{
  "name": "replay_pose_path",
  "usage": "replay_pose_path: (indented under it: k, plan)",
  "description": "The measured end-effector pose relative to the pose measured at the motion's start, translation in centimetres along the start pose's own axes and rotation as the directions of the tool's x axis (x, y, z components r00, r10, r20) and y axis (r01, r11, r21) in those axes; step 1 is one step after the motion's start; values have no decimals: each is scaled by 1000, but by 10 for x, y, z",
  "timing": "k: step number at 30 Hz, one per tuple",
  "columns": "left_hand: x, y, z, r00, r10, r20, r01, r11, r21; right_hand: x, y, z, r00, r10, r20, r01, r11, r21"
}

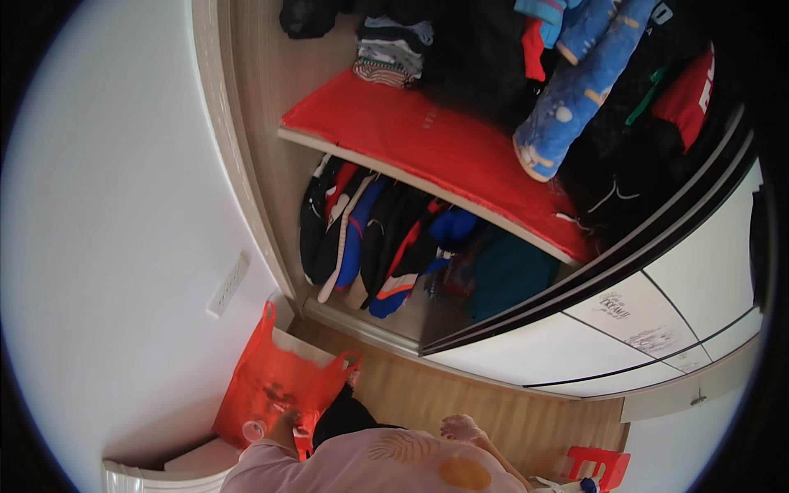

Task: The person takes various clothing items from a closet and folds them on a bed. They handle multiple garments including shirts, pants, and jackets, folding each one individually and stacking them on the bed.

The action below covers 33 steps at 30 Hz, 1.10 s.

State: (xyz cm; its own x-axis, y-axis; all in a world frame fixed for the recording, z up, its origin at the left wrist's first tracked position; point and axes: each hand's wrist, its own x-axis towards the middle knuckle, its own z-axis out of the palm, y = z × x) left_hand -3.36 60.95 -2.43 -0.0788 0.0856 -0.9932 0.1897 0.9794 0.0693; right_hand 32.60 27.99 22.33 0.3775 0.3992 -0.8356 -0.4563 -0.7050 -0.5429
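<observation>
My left hand (285, 422) is low at the left, up against a red plastic bag (275, 370) with upright handles. Its fingers are small and hard to make out against the bag, so I cannot tell if they grip it. Beside that hand, a round, clear thing (253, 430) shows at the bag's lower edge. My right hand (462, 427) hangs over the wooden floor on the other side of my body. Its fingers are loosely bent and somewhat apart, with nothing seen in them.
An open wardrobe has a red cloth-covered shelf (394, 135) with a folded clothes stack (393, 53). Jackets (362, 230) hang below; blue patterned clothing (567, 107) hangs above. A white sliding door (641, 320) covers its right. A red plastic stool (604, 464) stands lower right; a power strip (228, 286) is on the left wall.
</observation>
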Motion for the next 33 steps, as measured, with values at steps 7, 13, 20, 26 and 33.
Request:
replay_pose_path:
  k: [7, 13, 20, 26, 33]
  plan:
    - [-65, 95, 60, 906, 315, 281, -403, 845, 351, -78, -290, 61, 714, -680, 168, 677, 608, -415]
    - [-100, 154, 91, 665, 657, 355, -734, 663, 147, -75, -566, 112, 252, -922, 295, 953, 183, -241]
    - [-92, 129, 62, 754, 618, 222, -636, 772, 10, 59, -770, 110, 663, -714, -224, 721, 530, 446]
    - [1, 80, 12, 827, 414, 381, -349, 908, -231, 107, -825, 118, 753, -636, -167, 592, 546, 592]
    - [-40, 79, 34, 866, 430, 256, -390, 900, -194, 133, -832, 110, 711, -695, -107, 586, 501, 636]
